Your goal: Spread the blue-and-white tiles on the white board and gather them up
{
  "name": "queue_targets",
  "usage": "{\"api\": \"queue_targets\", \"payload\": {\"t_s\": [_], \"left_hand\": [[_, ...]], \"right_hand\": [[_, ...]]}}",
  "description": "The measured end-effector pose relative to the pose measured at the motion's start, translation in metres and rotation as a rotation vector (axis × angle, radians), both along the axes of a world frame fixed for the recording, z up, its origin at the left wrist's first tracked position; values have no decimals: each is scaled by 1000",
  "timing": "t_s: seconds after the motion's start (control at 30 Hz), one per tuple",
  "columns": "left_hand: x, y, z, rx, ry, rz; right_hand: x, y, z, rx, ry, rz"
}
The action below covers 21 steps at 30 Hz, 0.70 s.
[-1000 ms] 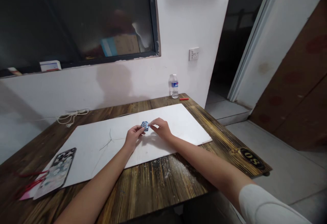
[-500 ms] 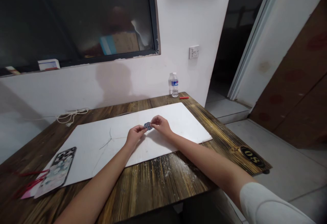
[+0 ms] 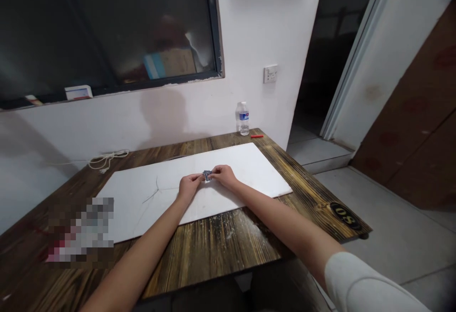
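Note:
Between my two hands is a small flat piece (image 3: 206, 174) with a dark blue and pale pattern; its exact kind is too small to make out. My left hand (image 3: 188, 188) pinches its left side between thumb and fingers. On the opposite side, my right hand (image 3: 225, 176) grips the edge, its fingers bent above the thumb. Both hands are just over a white board (image 3: 245, 162) that lies on the wooden table (image 3: 221, 243). A small white patch shows just below the piece.
A water bottle (image 3: 244, 119) stands at the table's back corner, near a red pen-like stick (image 3: 257, 137). A coiled white cable (image 3: 107, 159) lies at the back left. Something pixelated (image 3: 83, 233) covers the board's left end. A round number plate (image 3: 345, 215) sits at the right corner.
The patterned piece has turned or changed shape between my fingers, now looking narrower. My right hand has dropped slightly. The whole view has shifted a little.

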State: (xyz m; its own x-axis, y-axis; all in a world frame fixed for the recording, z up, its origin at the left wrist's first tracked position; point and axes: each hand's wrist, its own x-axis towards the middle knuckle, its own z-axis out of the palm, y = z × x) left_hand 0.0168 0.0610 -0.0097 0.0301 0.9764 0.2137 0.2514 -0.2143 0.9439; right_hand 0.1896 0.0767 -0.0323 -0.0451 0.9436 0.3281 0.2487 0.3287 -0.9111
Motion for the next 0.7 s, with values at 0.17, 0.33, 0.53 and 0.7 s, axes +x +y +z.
{"api": "queue_targets", "payload": {"t_s": [0.17,0.33,0.53,0.7], "left_hand": [[4,-7,2,73,116,29],[20,-29,3,106,245,60],[41,-51,-1,131,373,47],[43,-57,-6,147,371,23]], "right_hand": [[3,-10,3,37,-85,-2],[14,-26,9,35,-177,3],[29,-49,18,14,-234,9],[32,-59,10,26,-265,3]]}}
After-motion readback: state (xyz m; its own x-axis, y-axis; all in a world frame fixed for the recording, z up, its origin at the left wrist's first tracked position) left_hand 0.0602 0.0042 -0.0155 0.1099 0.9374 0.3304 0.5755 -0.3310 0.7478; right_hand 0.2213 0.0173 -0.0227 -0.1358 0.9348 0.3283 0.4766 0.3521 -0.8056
